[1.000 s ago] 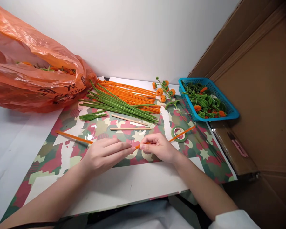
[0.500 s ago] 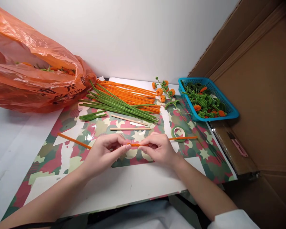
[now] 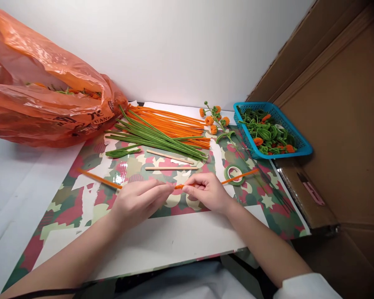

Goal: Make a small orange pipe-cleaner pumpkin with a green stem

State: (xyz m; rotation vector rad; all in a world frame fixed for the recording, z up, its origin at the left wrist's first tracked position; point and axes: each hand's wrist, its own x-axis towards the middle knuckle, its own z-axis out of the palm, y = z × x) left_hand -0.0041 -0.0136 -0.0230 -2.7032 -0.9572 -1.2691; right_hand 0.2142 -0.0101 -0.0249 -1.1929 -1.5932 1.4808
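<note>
- Head view: the left hand point(image 3: 140, 201) and the right hand point(image 3: 207, 192) each pinch one long orange pipe cleaner point(image 3: 96, 177) near its middle, fingertips nearly meeting, above the middle of the patterned mat point(image 3: 81, 203).
- One end of the pipe cleaner reaches toward the mat's left edge; the other crosses the green tape roll point(image 3: 234, 173).
- Toward the far edge lie green stems point(image 3: 152, 137), orange stems point(image 3: 171, 120) and two wooden sticks point(image 3: 170, 168).
- A blue basket point(image 3: 302, 145) sits at the far right corner, an orange plastic bag point(image 3: 43, 99) at the far left.
</note>
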